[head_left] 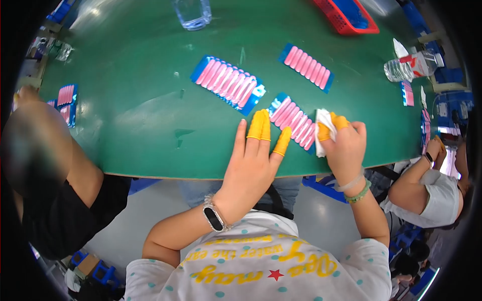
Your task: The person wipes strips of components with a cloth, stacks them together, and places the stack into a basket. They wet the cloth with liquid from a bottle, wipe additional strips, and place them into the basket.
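My left hand lies with fingers stretched out on the green table. Yellow finger cots cover two of its fingers and its thumb. Those fingertips are at the left end and near edge of a blue sheet of pink strips. With yellow cots on its fingers too, my right hand pinches a folded white cloth at the sheet's right end. Farther off lie a stack of blue sheets with pink strips and a single such sheet.
A red basket stands at the far right edge, and a clear plastic container at the back. A bottle lies to the right. Co-workers sit on both sides, with more pink strips before the left one.
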`<action>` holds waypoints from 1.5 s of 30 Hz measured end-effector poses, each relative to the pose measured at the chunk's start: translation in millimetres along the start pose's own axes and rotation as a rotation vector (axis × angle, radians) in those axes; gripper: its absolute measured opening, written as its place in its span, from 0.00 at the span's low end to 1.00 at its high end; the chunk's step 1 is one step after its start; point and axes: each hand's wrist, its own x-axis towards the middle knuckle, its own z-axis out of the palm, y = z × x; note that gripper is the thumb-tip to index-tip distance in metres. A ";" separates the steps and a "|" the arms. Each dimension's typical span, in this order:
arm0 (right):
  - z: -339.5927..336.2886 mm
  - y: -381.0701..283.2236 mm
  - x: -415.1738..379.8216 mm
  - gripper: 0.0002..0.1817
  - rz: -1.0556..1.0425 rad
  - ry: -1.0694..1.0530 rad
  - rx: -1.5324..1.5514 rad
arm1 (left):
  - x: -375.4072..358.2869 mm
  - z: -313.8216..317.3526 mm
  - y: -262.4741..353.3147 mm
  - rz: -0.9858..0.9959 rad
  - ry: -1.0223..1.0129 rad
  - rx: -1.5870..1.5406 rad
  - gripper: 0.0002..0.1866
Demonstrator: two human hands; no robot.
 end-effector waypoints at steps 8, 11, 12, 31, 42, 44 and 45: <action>-7.9 0.9 -10.4 0.13 0.422 0.035 0.264 | -12.7 -16.3 -19.9 -0.159 0.074 -0.294 0.51; -2.6 -1.8 -24.0 0.12 0.638 -0.005 0.587 | -13.1 -28.5 -68.8 -0.334 0.183 -0.074 0.44; -4.1 -2.8 -27.4 0.11 0.741 -0.028 0.752 | -15.1 -28.3 -82.0 -0.374 0.163 -0.004 0.41; 17.7 2.0 -57.2 0.15 0.617 0.399 0.942 | 105.0 3.8 -18.9 -0.035 0.194 0.079 0.34; 0.2 7.4 25.7 0.18 0.233 0.044 0.628 | 5.2 -14.9 3.6 0.067 -0.038 -0.322 0.38; 6.4 0.0 34.7 0.18 0.085 0.046 0.551 | 3.0 -10.0 5.9 0.055 -0.046 -0.303 0.36; 14.1 -3.3 34.8 0.17 0.045 0.009 0.418 | 2.8 -7.7 6.2 0.045 -0.055 -0.286 0.33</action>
